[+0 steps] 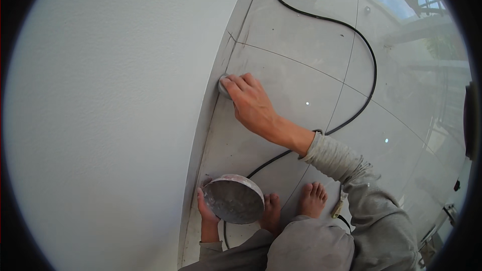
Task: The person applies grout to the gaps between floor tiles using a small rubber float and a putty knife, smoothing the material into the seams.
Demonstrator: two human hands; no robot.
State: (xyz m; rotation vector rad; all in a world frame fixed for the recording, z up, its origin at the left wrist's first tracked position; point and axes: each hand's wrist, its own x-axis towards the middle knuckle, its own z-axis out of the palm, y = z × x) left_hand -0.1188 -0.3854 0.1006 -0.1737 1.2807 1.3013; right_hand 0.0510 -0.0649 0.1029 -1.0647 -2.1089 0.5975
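Note:
My left hand (206,210) grips the side of a round bowl (232,203), which is tilted. Its inside is coated dark grey, and its pale rim is smeared. Up ahead, my right hand (248,99) is closed on a small round grey pad (224,86), pressed to the baseboard where the wall meets the floor. The fingers cover most of the pad, so its exact kind does not show. The baseboard (202,129) is a light grey tile strip along the foot of the white wall (110,100).
A black cable (375,65) winds over the glossy light grey tile floor (291,90), passing under my right forearm. By my bare right foot lies a tool with a pale handle (337,210). My knees are bent close behind the bowl. Dark objects stand at the far right edge.

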